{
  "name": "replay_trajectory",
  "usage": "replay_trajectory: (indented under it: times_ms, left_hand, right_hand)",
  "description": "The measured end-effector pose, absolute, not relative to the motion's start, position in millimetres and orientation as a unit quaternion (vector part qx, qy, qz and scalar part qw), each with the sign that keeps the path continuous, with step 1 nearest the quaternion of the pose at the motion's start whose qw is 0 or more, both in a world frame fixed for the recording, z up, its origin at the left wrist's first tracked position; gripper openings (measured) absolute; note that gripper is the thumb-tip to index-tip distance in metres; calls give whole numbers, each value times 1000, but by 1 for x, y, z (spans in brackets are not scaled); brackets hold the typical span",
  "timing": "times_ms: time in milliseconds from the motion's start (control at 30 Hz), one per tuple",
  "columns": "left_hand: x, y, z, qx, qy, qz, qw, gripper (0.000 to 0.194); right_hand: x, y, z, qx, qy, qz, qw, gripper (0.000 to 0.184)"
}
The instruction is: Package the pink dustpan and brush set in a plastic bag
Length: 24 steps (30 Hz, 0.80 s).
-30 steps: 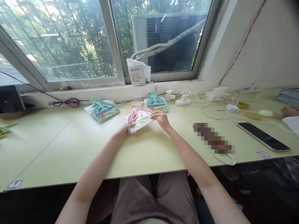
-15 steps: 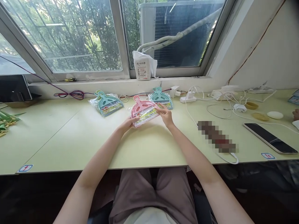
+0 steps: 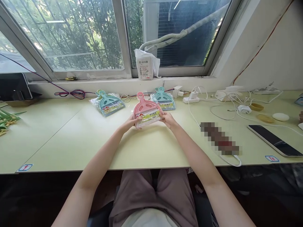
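Note:
A pink mini dustpan-and-brush set [image 3: 145,108] in clear plastic wrap is held upright over the pale green desk [image 3: 71,138], handle pointing up. My left hand [image 3: 129,121] grips its lower left corner and my right hand [image 3: 166,118] grips its lower right corner. Two teal sets in the same wrap lie flat on the desk behind it: one teal set [image 3: 108,103] to the left, the other teal set [image 3: 163,98] just behind my right hand.
A white packet [image 3: 145,65] stands on the window sill. White cables and chargers [image 3: 213,101] sprawl at the right, with a black phone [image 3: 274,141] and small dishes [image 3: 257,107]. A dark tablet [image 3: 14,88] and green leaves [image 3: 6,119] sit at far left.
The pink set has been lifted off the desk and turned from lying tilted to upright facing me, both hands shifting to its lower corners.

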<state>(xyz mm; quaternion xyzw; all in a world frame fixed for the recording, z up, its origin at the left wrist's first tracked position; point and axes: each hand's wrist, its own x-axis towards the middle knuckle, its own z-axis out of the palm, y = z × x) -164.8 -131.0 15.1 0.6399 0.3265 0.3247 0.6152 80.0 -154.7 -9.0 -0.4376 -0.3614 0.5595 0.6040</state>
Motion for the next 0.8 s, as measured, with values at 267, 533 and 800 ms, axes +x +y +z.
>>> replay_trajectory:
  times_ms: [267,533,800]
  left_hand:
    - [-153,-140,22,619,291,419,597,79]
    - [-146,-141,14,653,284,476,516,103]
    - [-142,-131,2,577,346,531,515,51]
  right_hand:
    - [77,-152,-6,-445,-359,528,628,17]
    - [68,-154,-11,-440,-298,517,671,10]
    - [62,-156,-7,-448,-303,530,653,13]
